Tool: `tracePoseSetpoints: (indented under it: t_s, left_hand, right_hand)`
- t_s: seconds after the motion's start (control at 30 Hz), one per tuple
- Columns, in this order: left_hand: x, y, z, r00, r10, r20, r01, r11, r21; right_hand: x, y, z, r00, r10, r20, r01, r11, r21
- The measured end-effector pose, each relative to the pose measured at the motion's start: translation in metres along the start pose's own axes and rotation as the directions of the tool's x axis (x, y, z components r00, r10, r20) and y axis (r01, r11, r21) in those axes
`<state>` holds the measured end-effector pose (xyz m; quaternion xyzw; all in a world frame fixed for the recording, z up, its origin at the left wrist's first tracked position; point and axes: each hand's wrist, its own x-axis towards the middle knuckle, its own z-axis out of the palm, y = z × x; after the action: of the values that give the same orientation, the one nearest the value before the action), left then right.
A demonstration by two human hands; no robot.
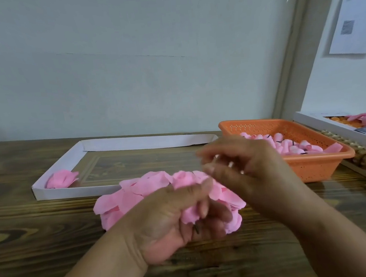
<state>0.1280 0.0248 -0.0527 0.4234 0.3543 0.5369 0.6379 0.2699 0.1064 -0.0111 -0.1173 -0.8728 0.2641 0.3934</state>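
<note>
On the dark wooden table (53, 240), dead centre, the left hand (174, 224) grips a soft pink petal rose (182, 179) by its base, above a heap of loose pink petals (127, 197); the right hand (243, 172), at its 2 o'clock, is blurred, fingers curled, grasp impossible to tell; white cardboard tray (115, 144) at 10 o'clock; orange perforated plastic basket (314, 167) at 2 o'clock.

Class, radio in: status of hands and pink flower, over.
Left hand grips pink flower. Right hand blurred beside it, grip unclear. Loose petals piled just behind; nothing blocking.
</note>
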Motion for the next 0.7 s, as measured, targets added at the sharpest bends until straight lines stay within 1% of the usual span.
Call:
tracePoseSetpoints:
  t_s: [0.03, 0.07, 0.1, 0.17, 0.23, 0.3, 0.37, 0.43, 0.53, 0.57, 0.6, 0.63, 0.67, 0.7]
  left_hand:
    - [0.002, 0.002, 0.002, 0.996, 0.015, -0.091, -0.018, 0.999, -0.029]
    - [0.002, 0.003, 0.004, 0.984, 0.032, -0.173, -0.04, 0.998, -0.046]
    - [0.004, 0.004, 0.006, 0.969, 0.049, -0.243, -0.062, 0.997, -0.046]
    - [0.005, 0.006, 0.011, 0.937, 0.068, -0.342, -0.095, 0.993, -0.064]
    - [0.007, 0.007, 0.016, 0.927, 0.053, -0.371, -0.112, 0.984, -0.14]
    - [0.008, 0.009, 0.021, 0.916, 0.035, -0.399, -0.135, 0.965, -0.224]
    - [0.011, 0.008, 0.025, 0.895, 0.022, -0.445, -0.158, 0.949, -0.272]
    - [0.012, 0.003, 0.028, 0.879, 0.022, -0.475, -0.163, 0.953, -0.257]
    - [0.011, -0.003, 0.028, 0.873, 0.054, -0.486, -0.19, 0.953, -0.237]
    - [0.01, -0.005, 0.027, 0.868, 0.068, -0.491, -0.203, 0.952, -0.228]
    - [0.008, -0.006, 0.026, 0.865, 0.08, -0.495, -0.208, 0.956, -0.209]
    - [0.006, -0.008, 0.025, 0.866, 0.091, -0.491, -0.206, 0.961, -0.184]
    - [0.005, -0.01, 0.024, 0.871, 0.099, -0.481, -0.201, 0.966, -0.164]
    - [0.003, -0.012, 0.022, 0.878, 0.103, -0.468, -0.195, 0.969, -0.152]
  right_hand:
    - [-0.008, 0.001, 0.005, 0.98, -0.064, -0.19, 0.043, 0.992, -0.115]
    - [-0.017, 0.0, 0.012, 0.937, -0.119, -0.328, 0.068, 0.984, -0.164]
    - [-0.026, -0.001, 0.021, 0.9, -0.163, -0.403, 0.097, 0.979, -0.18]
    - [-0.04, 0.002, 0.038, 0.87, -0.253, -0.424, 0.175, 0.961, -0.214]
    - [-0.046, 0.007, 0.05, 0.865, -0.291, -0.408, 0.176, 0.939, -0.296]
    - [-0.046, 0.01, 0.059, 0.877, -0.282, -0.39, 0.142, 0.925, -0.351]
    - [-0.044, 0.011, 0.067, 0.876, -0.28, -0.393, 0.12, 0.915, -0.385]
    - [-0.042, 0.009, 0.073, 0.868, -0.247, -0.431, 0.08, 0.926, -0.37]
    - [-0.039, 0.008, 0.08, 0.859, -0.218, -0.463, 0.048, 0.936, -0.35]
    - [-0.04, 0.007, 0.084, 0.86, -0.187, -0.474, 0.034, 0.949, -0.312]
    - [-0.041, 0.005, 0.086, 0.865, -0.118, -0.488, 0.005, 0.974, -0.227]
    - [-0.043, 0.003, 0.087, 0.868, -0.006, -0.496, -0.038, 0.996, -0.079]
    - [-0.044, 0.001, 0.087, 0.866, 0.143, -0.478, -0.098, 0.988, 0.119]
    - [-0.046, -0.001, 0.088, 0.856, 0.302, -0.419, -0.164, 0.928, 0.335]
